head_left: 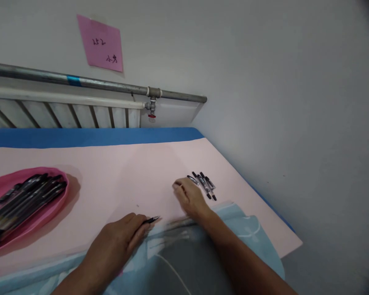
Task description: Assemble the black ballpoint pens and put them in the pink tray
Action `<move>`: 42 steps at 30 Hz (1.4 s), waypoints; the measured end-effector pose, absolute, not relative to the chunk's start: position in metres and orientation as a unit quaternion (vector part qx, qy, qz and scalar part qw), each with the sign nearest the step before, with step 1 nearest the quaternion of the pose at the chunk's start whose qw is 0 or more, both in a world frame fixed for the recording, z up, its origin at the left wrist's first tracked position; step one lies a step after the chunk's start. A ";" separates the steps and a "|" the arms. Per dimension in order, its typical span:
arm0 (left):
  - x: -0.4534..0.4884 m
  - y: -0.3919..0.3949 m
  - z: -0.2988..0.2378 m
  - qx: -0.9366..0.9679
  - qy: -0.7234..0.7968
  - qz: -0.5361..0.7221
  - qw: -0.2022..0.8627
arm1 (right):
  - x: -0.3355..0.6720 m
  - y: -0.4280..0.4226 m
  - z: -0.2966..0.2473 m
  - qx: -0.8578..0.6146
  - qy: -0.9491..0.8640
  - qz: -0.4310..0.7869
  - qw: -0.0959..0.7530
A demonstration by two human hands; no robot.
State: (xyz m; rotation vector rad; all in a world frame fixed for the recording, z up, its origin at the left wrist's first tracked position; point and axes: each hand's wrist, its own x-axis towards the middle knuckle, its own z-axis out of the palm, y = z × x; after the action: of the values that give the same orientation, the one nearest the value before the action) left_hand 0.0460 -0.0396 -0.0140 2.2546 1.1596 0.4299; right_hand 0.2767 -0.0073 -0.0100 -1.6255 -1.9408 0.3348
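Note:
My left hand point(123, 235) is closed around a pen point(151, 220), whose bare writing tip points right, low over the front of the pink sheet. My right hand point(189, 196) is curled with thumb and fingers pressed together, a little above the sheet; what it holds, if anything, is hidden. Just beyond its wrist lie several black-capped clear pens point(203, 185), side by side in a loose group. At far left, a pink basket point(57, 217) holds a heap of black pens point(27, 200).
The pink sheet point(110, 172) covers a blue-edged table point(110, 137). A light-blue patterned cloth point(246, 229) overlaps its front edge. Behind are a radiator point(80, 114), a metal pipe point(110, 84) with a red-handled valve point(152, 110), and a pink note point(101, 45). A wall point(289, 123) rises at right.

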 end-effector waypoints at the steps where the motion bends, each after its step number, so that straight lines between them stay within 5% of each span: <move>1: 0.046 -0.039 -0.014 0.837 0.437 0.160 0.286 | 0.286 0.000 -0.013 -0.638 -0.716 0.056 0.277; 6: 0.045 -0.040 -0.013 0.829 0.439 0.153 0.310 | 0.315 0.016 -0.020 -0.724 -0.684 -0.055 0.061; 11: 0.045 -0.040 -0.006 0.814 0.453 0.156 0.329 | 0.309 0.011 -0.012 -0.738 -0.672 -0.056 -0.040; 23: 0.045 -0.035 0.000 0.791 0.472 0.158 0.357 | 0.301 0.001 -0.006 -0.718 -0.696 -0.009 -0.033; 25: 0.045 -0.035 0.000 0.790 0.471 0.158 0.361 | 0.301 0.001 -0.006 -0.716 -0.698 0.013 0.020; 27: 0.045 -0.035 0.000 0.786 0.467 0.167 0.369 | 0.298 0.000 -0.004 -0.703 -0.688 0.083 0.160; 30: 0.045 -0.034 -0.001 0.775 0.463 0.183 0.389 | 0.287 -0.003 -0.001 -0.609 -0.587 0.318 0.427; 32: 0.045 -0.034 -0.001 0.766 0.464 0.190 0.402 | 0.278 -0.007 -0.001 -0.512 -0.501 0.473 0.513; 42: 0.047 -0.034 -0.001 0.744 0.472 0.207 0.425 | 0.248 -0.021 -0.009 -0.426 -0.469 0.595 0.494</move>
State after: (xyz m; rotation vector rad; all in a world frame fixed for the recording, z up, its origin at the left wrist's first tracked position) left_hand 0.0471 -0.0335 -0.0015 1.8616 1.1806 0.5174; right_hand 0.2484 -0.0206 -0.0090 -1.0321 -1.1382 1.4437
